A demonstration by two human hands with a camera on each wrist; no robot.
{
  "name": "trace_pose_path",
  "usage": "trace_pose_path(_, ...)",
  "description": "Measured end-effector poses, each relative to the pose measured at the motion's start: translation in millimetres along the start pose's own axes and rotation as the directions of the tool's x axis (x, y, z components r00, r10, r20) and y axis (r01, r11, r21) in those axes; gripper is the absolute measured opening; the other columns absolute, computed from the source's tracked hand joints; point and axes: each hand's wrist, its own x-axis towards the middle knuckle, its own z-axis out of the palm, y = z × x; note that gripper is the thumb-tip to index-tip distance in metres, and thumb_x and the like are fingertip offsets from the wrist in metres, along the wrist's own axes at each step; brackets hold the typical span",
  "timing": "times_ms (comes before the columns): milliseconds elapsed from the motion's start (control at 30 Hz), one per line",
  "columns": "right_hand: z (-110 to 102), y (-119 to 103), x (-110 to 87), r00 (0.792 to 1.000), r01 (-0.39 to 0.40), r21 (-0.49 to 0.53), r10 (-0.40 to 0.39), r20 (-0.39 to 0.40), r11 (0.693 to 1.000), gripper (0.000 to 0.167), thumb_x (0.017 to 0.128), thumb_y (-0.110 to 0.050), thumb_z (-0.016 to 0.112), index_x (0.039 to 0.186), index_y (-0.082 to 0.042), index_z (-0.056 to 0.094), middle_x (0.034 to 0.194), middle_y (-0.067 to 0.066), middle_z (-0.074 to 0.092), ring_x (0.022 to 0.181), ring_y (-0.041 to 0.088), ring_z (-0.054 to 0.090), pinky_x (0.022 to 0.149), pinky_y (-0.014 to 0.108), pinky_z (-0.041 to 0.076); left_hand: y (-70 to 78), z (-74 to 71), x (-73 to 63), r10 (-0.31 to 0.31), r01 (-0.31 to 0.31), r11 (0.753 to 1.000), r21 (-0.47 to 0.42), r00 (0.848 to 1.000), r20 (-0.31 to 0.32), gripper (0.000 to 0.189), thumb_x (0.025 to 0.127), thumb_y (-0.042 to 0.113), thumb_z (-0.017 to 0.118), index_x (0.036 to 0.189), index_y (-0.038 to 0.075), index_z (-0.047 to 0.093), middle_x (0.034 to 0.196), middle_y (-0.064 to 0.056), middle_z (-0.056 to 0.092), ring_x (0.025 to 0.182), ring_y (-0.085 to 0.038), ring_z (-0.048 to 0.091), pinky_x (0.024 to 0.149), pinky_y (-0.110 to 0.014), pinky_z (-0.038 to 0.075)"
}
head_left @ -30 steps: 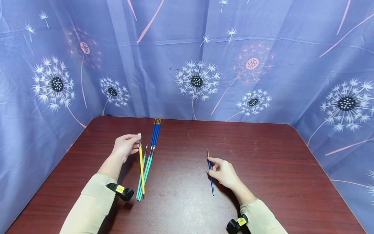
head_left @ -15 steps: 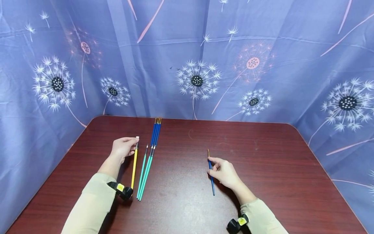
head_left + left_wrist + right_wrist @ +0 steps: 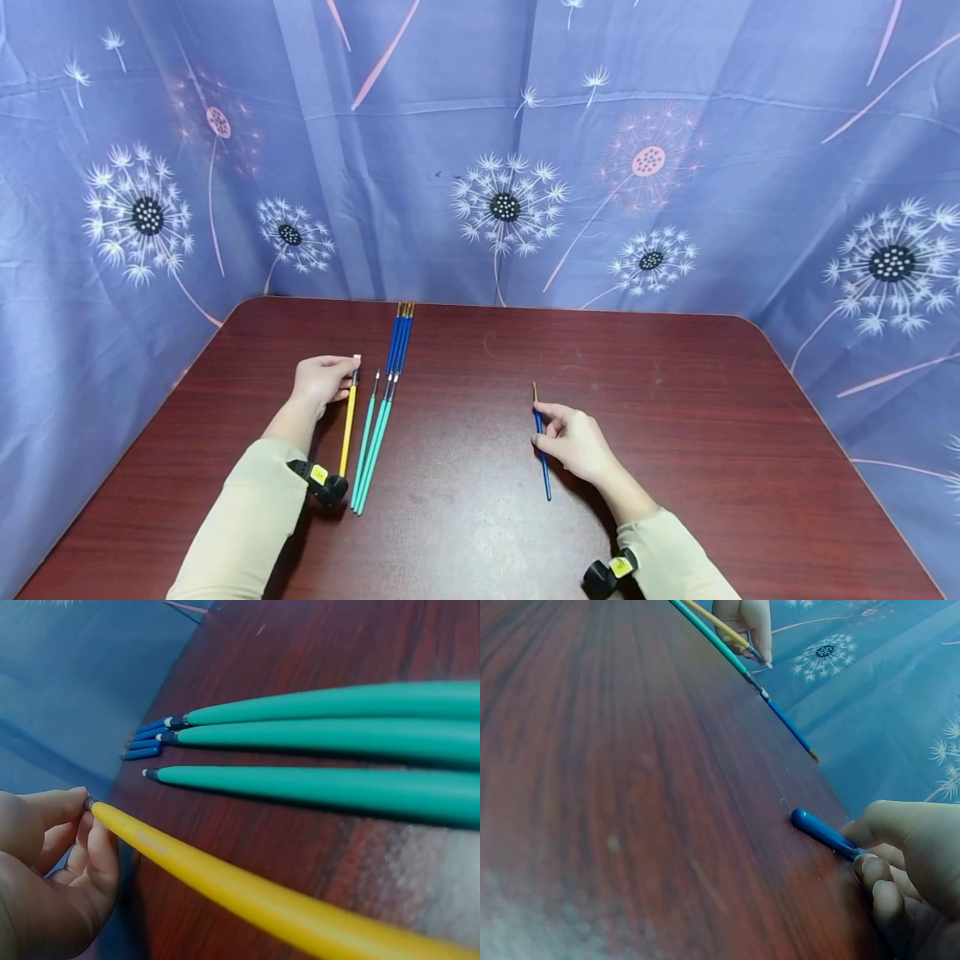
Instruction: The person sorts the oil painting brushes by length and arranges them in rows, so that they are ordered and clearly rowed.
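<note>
My left hand [image 3: 321,383] pinches a yellow-handled paintbrush [image 3: 348,429] near its white-bristled end; the handle points toward me. Just right of it lie three teal paintbrushes [image 3: 381,433], two side by side and one slightly apart, as the left wrist view also shows. Beyond them is a row of several blue paintbrushes [image 3: 401,340], brown bristles toward the far edge. Over on the right, my right hand [image 3: 573,440] pinches a single blue paintbrush [image 3: 545,471] close to its bristles. In the right wrist view that brush's rounded handle end [image 3: 806,819] shows near the tabletop.
The dark red-brown wooden table [image 3: 480,517] has rounded far corners. A blue curtain [image 3: 420,167] with dandelion prints hangs behind it and along both sides. Black wrist cameras [image 3: 326,487] sit on both sleeves.
The yellow paintbrush has shifted from across the teal ones to their left, then slightly back right, in my left hand. My right hand and its blue paintbrush stay in place.
</note>
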Motion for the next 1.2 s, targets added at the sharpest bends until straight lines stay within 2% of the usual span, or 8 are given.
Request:
trace_pose_path(100,0,0,-0.3,1.0,0.01,0.002,-0.01,0.001,1.0,0.05,0.08,-0.009,0.069,0.128,-0.006,0.057,0.063,-0.002,0.057,0.038,0.006,0.044,0.037,0.023,0.042,-1.6,0.9,2.0,0.001,-0.001,1.0,0.012,1.0,-0.008,0.039,0.091,0.02,0.061,0.12,-0.007,0.059,0.07,0.008,0.059,0.056,0.0,0.055,0.053,-0.017,0.052)
trace_pose_path(367,1,1,0.3,1.0,0.025,-0.003,-0.025,-0.008,1.0,0.049,0.08,-0.008,0.07,0.127,-0.005,0.058,0.064,-0.001,0.058,0.038,0.004,0.045,0.037,0.023,0.043,0.1,5.5,0.8,0.023,-0.016,0.988,0.155,0.999,-0.042,0.037,0.09,0.026,0.062,0.112,-0.004,0.066,0.072,0.003,0.064,0.054,-0.002,0.056,0.05,-0.02,0.05)
trace_pose_path(567,2,1,0.3,1.0,0.01,0.001,-0.01,-0.012,1.0,0.049,0.079,-0.008,0.07,0.127,-0.005,0.058,0.065,-0.001,0.058,0.039,0.005,0.045,0.037,0.023,0.043,1.8,12.1,-0.1,0.035,-0.027,0.978,0.207,0.999,-0.036,0.031,0.088,0.02,0.064,0.105,-0.004,0.069,0.072,-0.002,0.065,0.051,-0.004,0.056,0.047,-0.021,0.048)
trace_pose_path(867,2,1,0.4,1.0,0.019,-0.002,-0.019,-0.011,1.0,0.049,0.079,-0.007,0.07,0.127,-0.005,0.059,0.064,-0.001,0.058,0.039,0.005,0.045,0.037,0.023,0.043,1.0,18.3,1.9,0.066,-0.055,0.963,0.264,0.997,-0.033,0.027,0.086,0.018,0.066,0.1,-0.005,0.07,0.063,0.001,0.062,0.048,-0.004,0.053,0.045,-0.02,0.046)
trace_pose_path(1200,1,0,0.0,1.0,0.006,0.01,-0.006,-0.006,1.0,0.049,0.08,-0.007,0.07,0.127,-0.004,0.058,0.065,0.0,0.058,0.04,0.006,0.045,0.037,0.023,0.043,3.8,22.0,-3.1,0.074,-0.068,0.932,0.355,0.997,-0.002,0.025,0.086,0.019,0.068,0.099,-0.003,0.071,0.065,-0.002,0.065,0.047,-0.005,0.055,0.046,-0.022,0.049)
